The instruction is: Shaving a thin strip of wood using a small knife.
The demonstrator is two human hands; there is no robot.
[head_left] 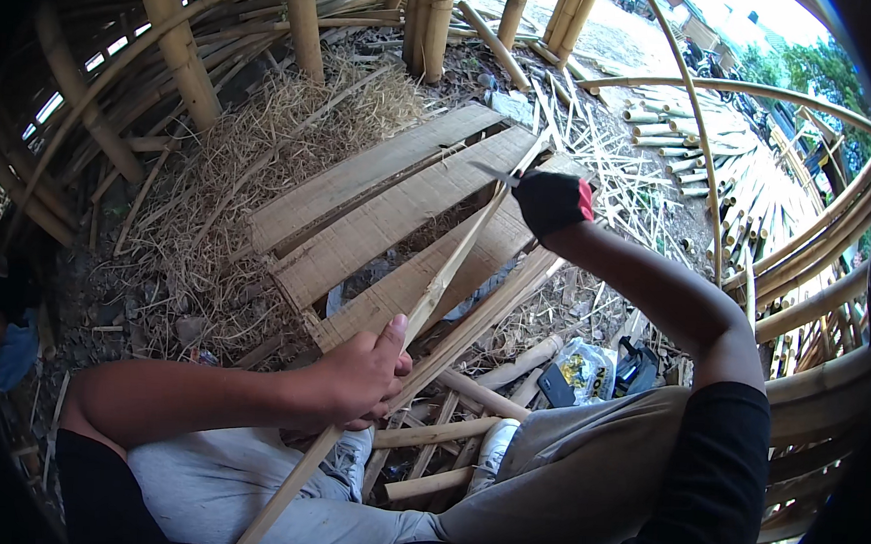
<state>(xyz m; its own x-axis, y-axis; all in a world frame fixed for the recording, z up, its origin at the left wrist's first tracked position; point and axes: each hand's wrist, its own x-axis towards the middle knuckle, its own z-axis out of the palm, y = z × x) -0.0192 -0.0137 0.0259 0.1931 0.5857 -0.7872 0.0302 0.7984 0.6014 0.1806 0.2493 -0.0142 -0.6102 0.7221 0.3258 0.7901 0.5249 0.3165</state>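
The single view comes from the left of two fisheye cameras on the person's head, tilted down and facing forward. It looks close over the person's own legs [583, 457] at the lower edge; the bamboo strip [449, 275] runs from near the lens outward across the slatted wooden counter [358, 238] at mid-range. Stacked bamboo poles [671, 137] lie farther off, upper right. Straight edges bend toward the dark, rounded rim.

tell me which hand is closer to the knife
Right. The gloved right hand holds the knife, its blade jutting out to the left; the bare left hand is farther off, nearer the lap, closed around the long strip.
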